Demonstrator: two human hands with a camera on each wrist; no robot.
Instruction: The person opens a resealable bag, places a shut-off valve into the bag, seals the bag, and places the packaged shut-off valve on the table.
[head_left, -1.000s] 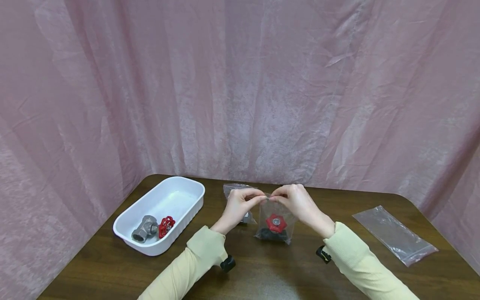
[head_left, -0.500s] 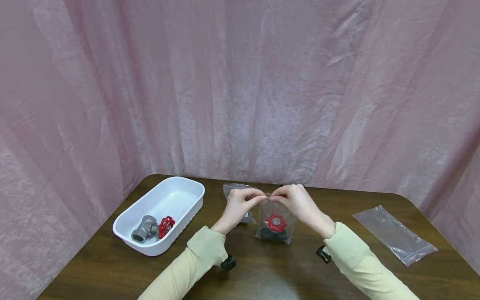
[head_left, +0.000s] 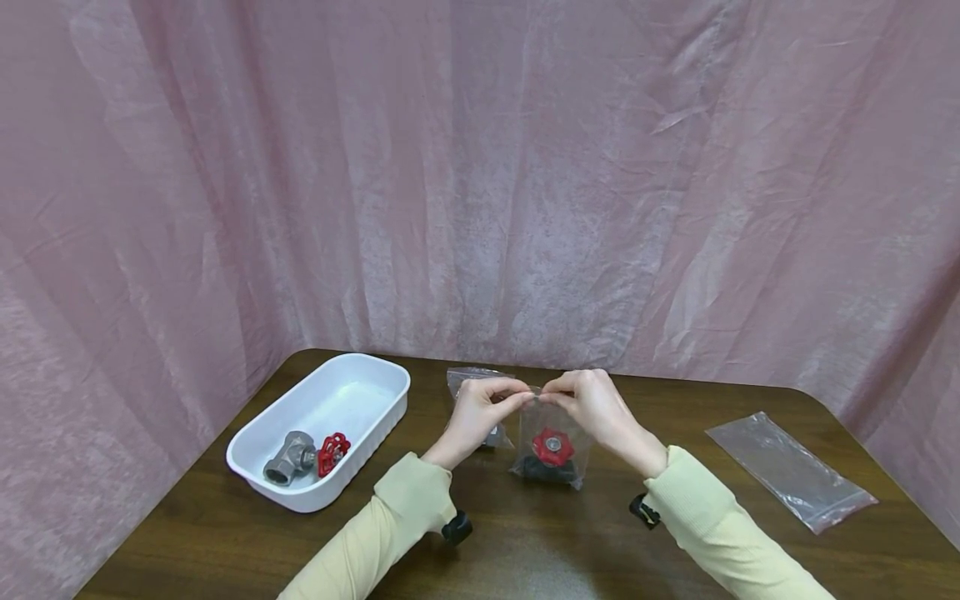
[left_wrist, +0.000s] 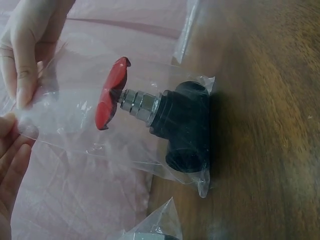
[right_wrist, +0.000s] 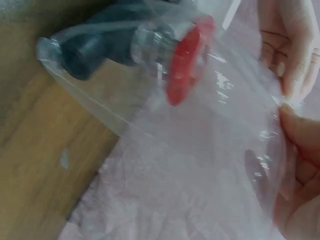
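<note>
A clear zip bag (head_left: pixel 530 417) stands upright on the table between my hands. Inside is a valve with a black tee-shaped body (left_wrist: pixel 187 127), a silver neck and a red handwheel (head_left: pixel 552 447). Thumb and forefinger of my left hand (head_left: pixel 480 412) pinch the bag's top edge from the left. Opposite, my right hand (head_left: pixel 603 412) pinches the same edge, its fingertips nearly meeting the left ones. Both wrist views show the fingers at the bag's mouth, above the handwheel (right_wrist: pixel 187 65). A second bagged item (head_left: pixel 492 435) stands behind my left hand, mostly hidden by it.
At the left, a white plastic tray (head_left: pixel 397 408) holds a grey metal valve (head_left: pixel 290 458) with a red handwheel (head_left: pixel 333 454). A flat clear zip bag (head_left: pixel 791 467) lies at the right on the brown wooden table (head_left: pixel 525 554). Pink curtain (head_left: pixel 480 183) hangs behind.
Hardly anything differs. Both hands keep pinching the bag's top edge at the same spot; my right wrist shifts very slightly left.
</note>
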